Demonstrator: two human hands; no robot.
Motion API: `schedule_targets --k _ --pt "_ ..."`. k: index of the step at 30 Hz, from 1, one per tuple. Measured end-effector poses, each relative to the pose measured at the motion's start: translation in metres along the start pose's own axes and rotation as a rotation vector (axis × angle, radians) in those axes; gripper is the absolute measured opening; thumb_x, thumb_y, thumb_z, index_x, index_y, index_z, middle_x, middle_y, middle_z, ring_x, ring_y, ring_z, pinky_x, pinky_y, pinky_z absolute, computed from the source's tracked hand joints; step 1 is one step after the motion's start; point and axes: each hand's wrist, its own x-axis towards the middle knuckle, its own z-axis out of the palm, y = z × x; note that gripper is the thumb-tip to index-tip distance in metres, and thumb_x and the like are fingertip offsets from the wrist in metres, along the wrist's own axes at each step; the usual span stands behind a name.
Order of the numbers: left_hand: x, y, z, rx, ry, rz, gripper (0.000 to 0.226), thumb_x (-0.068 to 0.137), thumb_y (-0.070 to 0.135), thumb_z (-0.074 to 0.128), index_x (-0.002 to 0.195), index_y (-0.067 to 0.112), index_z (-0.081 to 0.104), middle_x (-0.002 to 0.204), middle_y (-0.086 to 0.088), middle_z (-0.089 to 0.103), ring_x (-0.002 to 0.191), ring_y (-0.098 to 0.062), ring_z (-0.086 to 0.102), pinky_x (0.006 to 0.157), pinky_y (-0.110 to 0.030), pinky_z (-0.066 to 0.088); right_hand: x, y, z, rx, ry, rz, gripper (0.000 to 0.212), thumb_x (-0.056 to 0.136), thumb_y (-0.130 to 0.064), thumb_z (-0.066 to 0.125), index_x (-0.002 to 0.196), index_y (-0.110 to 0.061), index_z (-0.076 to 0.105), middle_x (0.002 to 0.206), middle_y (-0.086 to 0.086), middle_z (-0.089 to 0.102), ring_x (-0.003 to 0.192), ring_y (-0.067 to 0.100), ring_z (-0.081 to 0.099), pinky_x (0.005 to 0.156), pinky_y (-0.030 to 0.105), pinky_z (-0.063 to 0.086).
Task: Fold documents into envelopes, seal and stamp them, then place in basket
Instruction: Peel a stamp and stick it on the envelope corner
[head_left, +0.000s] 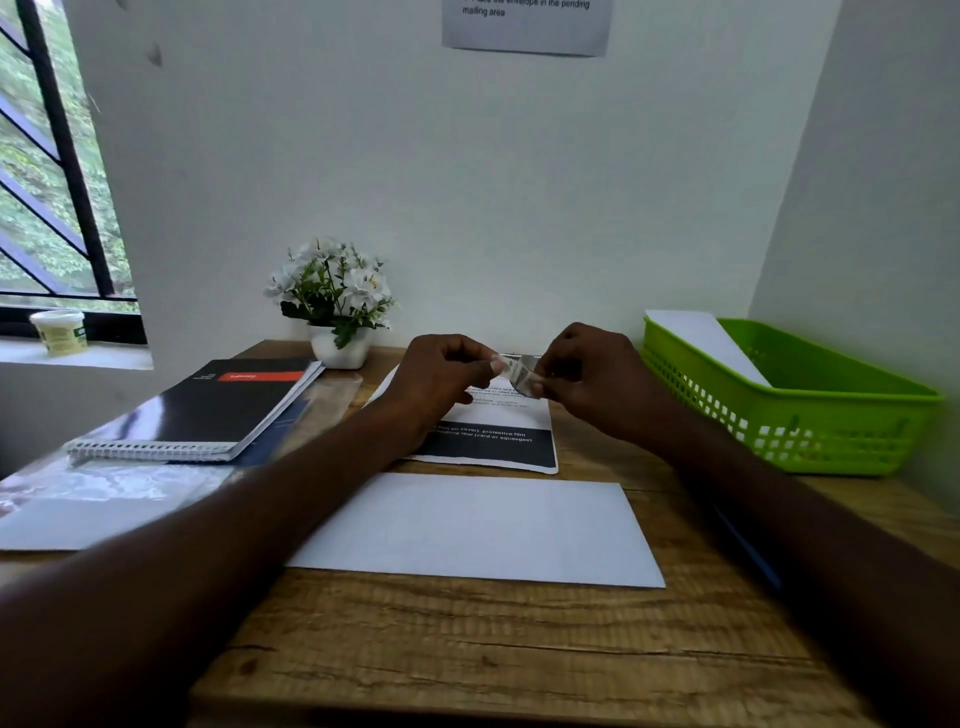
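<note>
A white envelope lies flat on the wooden desk in front of me. Both hands are raised above the far half of the desk. My left hand and my right hand pinch a small stamp between their fingertips, one on each side. Under the hands lies a printed sheet with a dark band across its near edge. At the right stands a green plastic basket with a white envelope leaning inside it.
A black spiral notebook lies at the left on clear plastic sleeves. A white pot of white flowers stands at the back by the wall. A blue pen lies under my right forearm. A tub sits on the window sill.
</note>
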Motion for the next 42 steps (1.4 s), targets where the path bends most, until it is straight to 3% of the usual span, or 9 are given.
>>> schedule_targets --k 4,11,16,21,25,29,34,37,42 --pt "0.001 -0.001 0.001 0.019 -0.007 -0.010 0.004 0.089 0.015 0.079 0.090 0.012 0.077 0.077 0.002 0.075 0.072 -0.007 0.068 0.065 -0.025 0.055 -0.001 0.006 -0.005 -0.140 -0.095 0.039 0.016 0.079 -0.032 0.086 0.087 -0.019 0.080 0.090 -0.004 0.063 0.080 0.015 0.062 0.076 0.036 0.054" --pt "-0.001 0.000 0.002 0.007 -0.052 -0.025 0.016 0.088 0.018 0.080 0.098 0.006 0.078 0.087 -0.008 0.077 0.077 -0.011 0.069 0.070 -0.028 0.055 -0.001 0.011 -0.027 -0.430 -0.244 0.140 0.020 0.087 -0.023 0.069 0.093 -0.005 0.077 0.096 0.012 0.069 0.091 0.030 0.066 0.078 0.040 0.056" --pt "-0.002 0.000 0.003 0.018 -0.076 -0.023 0.014 0.087 0.019 0.080 0.097 0.009 0.079 0.093 -0.013 0.078 0.081 -0.013 0.070 0.070 -0.028 0.055 -0.007 0.012 -0.032 -0.470 -0.330 0.231 0.023 0.087 -0.042 0.069 0.092 -0.020 0.076 0.097 0.003 0.072 0.087 0.023 0.069 0.074 0.033 0.057" --pt "-0.004 0.002 0.004 0.023 -0.091 -0.023 0.010 0.087 0.018 0.080 0.093 0.011 0.079 0.094 -0.011 0.079 0.081 -0.012 0.070 0.068 -0.026 0.054 -0.006 0.008 -0.037 -0.483 -0.322 0.212 0.026 0.082 -0.036 0.075 0.107 -0.026 0.073 0.112 -0.001 0.058 0.104 0.023 0.061 0.077 0.033 0.048" --pt "-0.006 0.005 0.007 0.025 -0.090 -0.014 0.008 0.087 0.016 0.077 0.092 0.010 0.079 0.092 -0.010 0.079 0.081 -0.012 0.069 0.067 -0.026 0.052 -0.002 -0.011 -0.033 -0.164 -0.025 0.182 0.020 0.093 -0.041 0.070 0.093 -0.022 0.079 0.093 -0.007 0.072 0.086 0.011 0.067 0.078 0.033 0.052" --pt "-0.008 0.007 0.007 0.007 -0.088 0.026 0.017 0.089 0.022 0.078 0.097 0.007 0.079 0.094 -0.010 0.079 0.089 -0.016 0.074 0.072 -0.028 0.054 -0.007 -0.033 -0.018 0.264 -0.059 0.275 0.025 0.086 -0.048 0.079 0.088 -0.023 0.080 0.069 -0.016 0.073 0.062 0.001 0.069 0.058 0.016 0.049" --pt "-0.010 0.010 0.006 -0.096 -0.123 0.016 0.021 0.089 0.022 0.077 0.100 0.004 0.078 0.097 -0.012 0.080 0.100 -0.023 0.076 0.086 -0.037 0.055 -0.009 -0.031 -0.006 0.573 -0.018 0.332 0.024 0.084 -0.027 0.084 0.089 -0.004 0.079 0.080 0.012 0.077 0.081 0.025 0.078 0.074 0.037 0.061" --pt "-0.011 0.011 0.005 -0.185 -0.144 -0.020 0.027 0.091 0.022 0.074 0.105 -0.001 0.075 0.098 -0.017 0.079 0.102 -0.025 0.076 0.096 -0.040 0.054 -0.008 -0.033 -0.006 0.673 0.007 0.368 0.024 0.082 -0.022 0.086 0.091 -0.001 0.078 0.086 0.019 0.077 0.086 0.032 0.077 0.082 0.040 0.063" --pt "-0.013 0.014 0.006 -0.314 -0.098 -0.052 0.033 0.092 0.020 0.074 0.109 -0.008 0.072 0.099 -0.024 0.077 0.099 -0.031 0.077 0.094 -0.040 0.059 -0.005 -0.039 -0.006 0.784 0.032 0.415 0.018 0.083 -0.016 0.084 0.091 -0.001 0.079 0.090 0.020 0.077 0.086 0.029 0.077 0.087 0.043 0.063"
